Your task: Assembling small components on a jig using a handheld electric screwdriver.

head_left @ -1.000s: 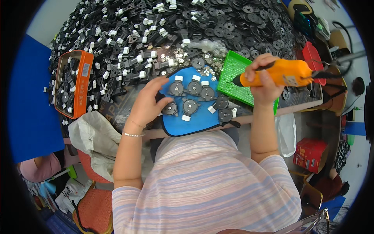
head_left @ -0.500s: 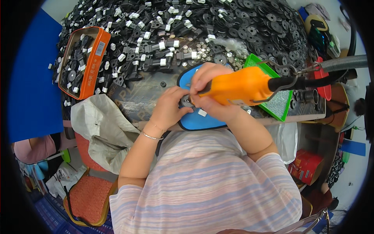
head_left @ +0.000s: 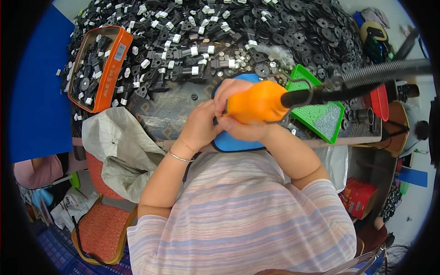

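My right hand (head_left: 243,128) is wrapped round an orange power screwdriver (head_left: 260,101), which hangs from a dark cable and a coiled spring. The tool stands nearly upright, so its tip is hidden under its body and my fingers. Close against it, my left hand (head_left: 200,124) has its fingers closed at the tool's lower end. The round black disc seen there half a second ago is now covered by my hands. Both hands work over a blue mat (head_left: 236,144) with a dark edge. A small black round piece (head_left: 194,96) lies on the table left of the mat.
Black parts with white tips (head_left: 183,52) and black discs (head_left: 316,30) are heaped at the back. An orange tin (head_left: 108,75) of parts stands left. To the right is a green tray (head_left: 331,137) with small metal pieces. Pale sacking (head_left: 117,142) hangs over the front edge.
The screwdriver has tipped from a slant to nearly upright and moved left, its spring and cable swinging along. My hands have drawn together, covering the disc and a white-tipped piece.
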{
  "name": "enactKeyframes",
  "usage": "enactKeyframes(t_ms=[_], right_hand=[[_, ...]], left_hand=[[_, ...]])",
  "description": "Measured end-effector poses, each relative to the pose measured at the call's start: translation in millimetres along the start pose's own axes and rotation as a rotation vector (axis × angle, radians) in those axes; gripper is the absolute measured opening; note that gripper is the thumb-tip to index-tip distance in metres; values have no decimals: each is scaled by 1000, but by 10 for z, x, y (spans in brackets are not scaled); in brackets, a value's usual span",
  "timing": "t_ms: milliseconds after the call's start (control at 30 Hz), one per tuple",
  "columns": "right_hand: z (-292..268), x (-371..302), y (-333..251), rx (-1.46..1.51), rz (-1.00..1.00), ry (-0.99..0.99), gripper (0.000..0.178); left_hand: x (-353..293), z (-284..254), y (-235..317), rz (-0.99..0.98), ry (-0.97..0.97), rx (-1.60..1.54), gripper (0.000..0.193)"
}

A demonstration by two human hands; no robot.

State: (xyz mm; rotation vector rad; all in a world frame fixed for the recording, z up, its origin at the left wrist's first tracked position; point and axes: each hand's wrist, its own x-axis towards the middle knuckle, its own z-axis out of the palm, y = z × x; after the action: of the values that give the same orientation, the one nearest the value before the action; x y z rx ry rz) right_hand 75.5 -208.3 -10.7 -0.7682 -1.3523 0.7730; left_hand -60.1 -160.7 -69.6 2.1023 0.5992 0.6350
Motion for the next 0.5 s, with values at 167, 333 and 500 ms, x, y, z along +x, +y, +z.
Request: enactKeyframes(t_ms=[167,333,500], right_hand=[[-112,69,70,44,-35,-71,18],[-454,81,-297,389,-94,-3,30],[-1108,-220,-617,38,-137,313,24]], left_hand=[[-37,33,-54,-65,-80,87,36],[-10,-14,78,-143,-106,67,42],[-34,-21,98,-202,-122,76,43]])
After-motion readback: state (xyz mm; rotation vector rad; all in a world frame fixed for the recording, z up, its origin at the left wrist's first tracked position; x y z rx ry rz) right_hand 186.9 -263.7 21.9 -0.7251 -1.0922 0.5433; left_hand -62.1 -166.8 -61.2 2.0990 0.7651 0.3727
